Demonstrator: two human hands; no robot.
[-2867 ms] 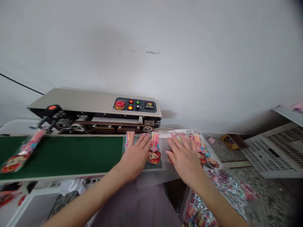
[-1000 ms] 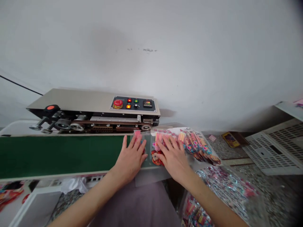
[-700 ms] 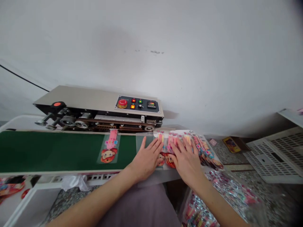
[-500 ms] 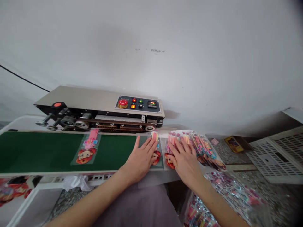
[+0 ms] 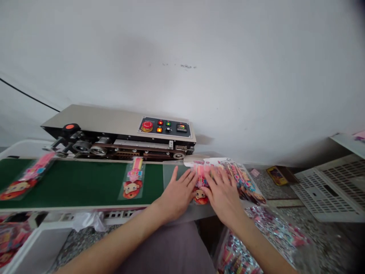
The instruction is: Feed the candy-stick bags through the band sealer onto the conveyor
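Observation:
My left hand lies flat with fingers spread at the right end of the green conveyor belt. My right hand lies flat beside it on a fanned pile of clear packets holding coloured sticks and cartoon cards. Between both hands sits one such packet, touched by the fingertips of each. Another packet rides the middle of the belt with its top under the sealer machine. A third packet lies tilted at the belt's far left.
The sealer's control panel shows a red stop button and lit lamps. A white slatted crate stands at the right on a speckled counter. A bag of filled packets lies below my right arm. A white tray sits lower left.
The packet on the belt has travelled to the far left, and a second one has left my left hand and reached mid-belt. Both hands have drawn together on a fresh packet.

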